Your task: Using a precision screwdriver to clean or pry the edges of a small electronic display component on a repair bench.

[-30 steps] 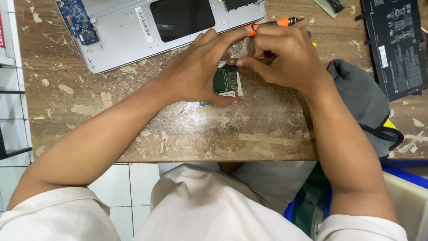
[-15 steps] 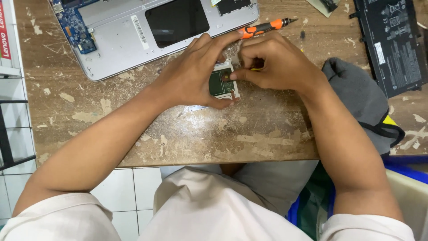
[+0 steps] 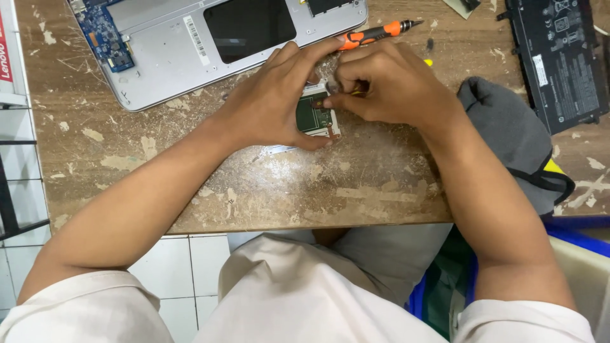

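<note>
A small green circuit board (image 3: pixel 312 115) lies on the worn wooden table (image 3: pixel 254 184). My left hand (image 3: pixel 273 101) curls around its left side and pins it down with thumb and fingers. My right hand (image 3: pixel 387 86) is closed just to the right, its fingertips pinching something small at the board's upper right edge; what it pinches is hidden. An orange-handled screwdriver (image 3: pixel 375 33) lies just beyond both hands.
An opened silver laptop base (image 3: pixel 210 44) with a blue board sits at the back left. A black flat battery (image 3: pixel 559 60) lies at the far right. A grey cloth pouch (image 3: pixel 515 140) rests by my right forearm. The table's near edge runs above my lap.
The view has shifted slightly. Both hands stay over the small green board, and the right hand's fingers have closed in tighter at its upper right edge.
</note>
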